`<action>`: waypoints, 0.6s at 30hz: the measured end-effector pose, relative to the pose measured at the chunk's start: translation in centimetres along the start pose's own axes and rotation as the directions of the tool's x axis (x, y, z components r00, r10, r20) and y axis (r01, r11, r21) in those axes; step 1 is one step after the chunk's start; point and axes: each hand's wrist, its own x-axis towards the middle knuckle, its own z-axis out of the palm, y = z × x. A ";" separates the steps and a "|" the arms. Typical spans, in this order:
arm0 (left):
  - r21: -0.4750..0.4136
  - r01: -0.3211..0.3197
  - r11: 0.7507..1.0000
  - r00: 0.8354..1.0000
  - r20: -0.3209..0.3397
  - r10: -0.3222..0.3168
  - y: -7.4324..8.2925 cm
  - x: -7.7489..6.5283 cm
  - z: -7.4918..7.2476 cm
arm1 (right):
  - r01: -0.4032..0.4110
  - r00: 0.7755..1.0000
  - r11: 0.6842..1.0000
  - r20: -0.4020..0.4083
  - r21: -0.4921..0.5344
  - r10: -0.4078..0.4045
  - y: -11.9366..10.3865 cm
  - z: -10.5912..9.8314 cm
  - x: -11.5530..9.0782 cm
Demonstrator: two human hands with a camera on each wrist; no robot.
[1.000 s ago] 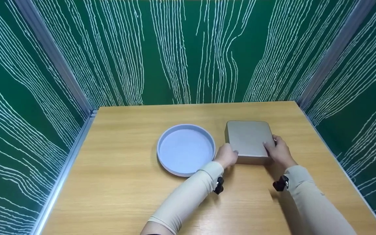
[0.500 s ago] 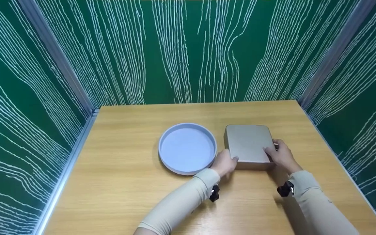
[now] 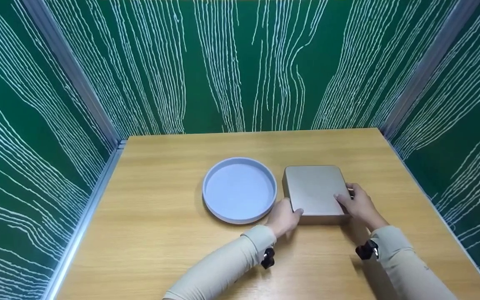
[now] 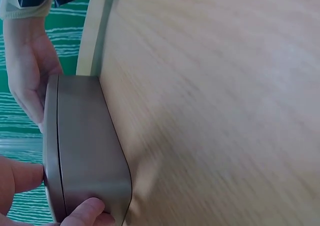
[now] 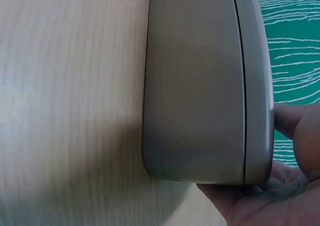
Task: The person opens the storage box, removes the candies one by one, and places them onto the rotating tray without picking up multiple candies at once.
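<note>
A square metallic tan box with rounded corners lies flat on the wooden table, right of centre. A thin seam below its top, seen in both wrist views, marks a lid. My left hand grips the near left corner, its thumb on the top edge and fingers against the side. At the right side my right hand holds the box, thumb over the top; its other fingers are partly hidden behind the wall. Just left of the box stands a round, shallow pale-blue tray with a raised rim, nothing in it.
The wooden table reaches up to green panels with white wavy lines at the back and both sides. Metal posts stand at the back corners. The left forearm passes in front of the blue tray.
Both hands have drawn the box across the table toward the near edge and slightly left, keeping their grip. The pale-blue tray has stayed in place.
</note>
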 end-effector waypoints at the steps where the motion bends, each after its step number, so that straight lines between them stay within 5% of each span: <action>1: -0.011 0.000 1.000 1.000 0.004 0.000 0.1 -0.3 -0.2 | 0.009 1.000 1.000 -0.004 0.001 -0.009 0.0 0.1 -0.1; 8: -0.097 -0.032 0.995 0.999 -0.004 0.031 2.4 -3.4 -3.5 | 0.027 1.000 1.000 0.007 -0.004 -0.027 -0.2 0.3 -0.2; 18: -0.109 -0.046 0.993 0.999 -0.001 0.047 2.5 -3.9 -2.9 | -0.022 0.999 0.998 0.031 -0.062 0.024 -1.8 -1.1 0.7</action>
